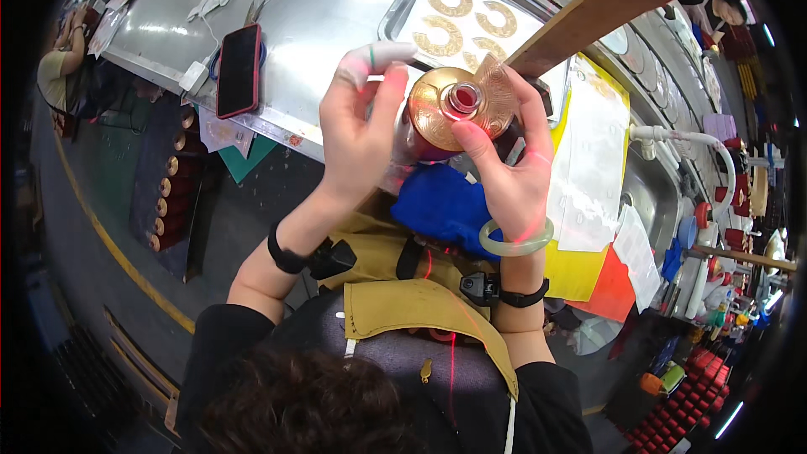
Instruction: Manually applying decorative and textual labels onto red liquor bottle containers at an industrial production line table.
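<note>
A dark red bottle [429, 150] stands in front of me, its gold patterned collar [433, 101] lying round the open red neck [464, 99]. One end of the gold piece [496, 84] rises off the shoulder at the upper right. My right hand [513, 160] grips the bottle from the right, thumb on the gold surface near the neck and fingers round the far edge. To the left, my left hand [361, 109] is raised beside the bottle, thumb and index finger apart with nothing visible between them. A white wrap covers its index finger.
Beyond the bottle, a metal tray [395, 13] holds several gold C-shaped pieces [437, 36] on white backing. A phone [239, 71] lies at the metal table's left edge. A wooden beam [605, 8] slants above the right side. Blue cloth [445, 202] sits below the bottle; white sheets [588, 168] lie right.
</note>
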A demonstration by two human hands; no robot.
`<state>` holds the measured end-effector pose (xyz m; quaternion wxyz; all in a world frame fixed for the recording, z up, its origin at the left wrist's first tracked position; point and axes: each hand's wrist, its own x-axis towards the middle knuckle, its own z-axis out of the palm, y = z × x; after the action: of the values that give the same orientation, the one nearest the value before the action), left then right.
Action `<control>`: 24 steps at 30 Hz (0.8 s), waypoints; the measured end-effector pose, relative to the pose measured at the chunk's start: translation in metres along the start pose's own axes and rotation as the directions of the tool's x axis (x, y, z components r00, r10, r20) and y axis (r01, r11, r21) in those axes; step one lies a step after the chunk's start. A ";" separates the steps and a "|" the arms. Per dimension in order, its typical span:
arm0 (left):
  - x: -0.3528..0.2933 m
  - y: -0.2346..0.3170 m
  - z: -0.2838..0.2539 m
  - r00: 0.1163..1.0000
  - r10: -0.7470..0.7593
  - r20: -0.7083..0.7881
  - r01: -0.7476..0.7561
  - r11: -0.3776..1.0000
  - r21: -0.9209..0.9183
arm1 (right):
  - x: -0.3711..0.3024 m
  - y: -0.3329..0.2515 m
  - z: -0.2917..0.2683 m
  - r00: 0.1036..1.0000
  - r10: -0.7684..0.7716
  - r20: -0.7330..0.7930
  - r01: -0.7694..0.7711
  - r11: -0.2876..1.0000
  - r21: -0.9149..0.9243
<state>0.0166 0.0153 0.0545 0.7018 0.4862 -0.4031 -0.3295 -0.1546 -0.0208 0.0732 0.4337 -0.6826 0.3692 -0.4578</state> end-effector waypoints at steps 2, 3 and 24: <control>-0.017 0.002 0.001 0.984 0.167 0.057 -0.174 0.972 0.156 | -0.001 -0.002 0.001 0.997 0.075 -0.006 -0.074 0.987 0.140; -0.024 0.002 0.002 0.932 0.326 0.157 -0.361 0.862 0.356 | -0.002 -0.004 0.003 0.997 0.080 -0.013 -0.077 0.987 0.140; -0.030 -0.041 0.021 0.856 0.445 0.263 -0.487 0.865 0.123 | -0.008 -0.021 0.008 0.973 -0.060 -0.221 0.020 0.983 -0.181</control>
<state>-0.0183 0.0198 0.0128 0.6622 0.3960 -0.6148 -0.1634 -0.1477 -0.0038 0.0884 0.3172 -0.6696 0.4414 -0.5062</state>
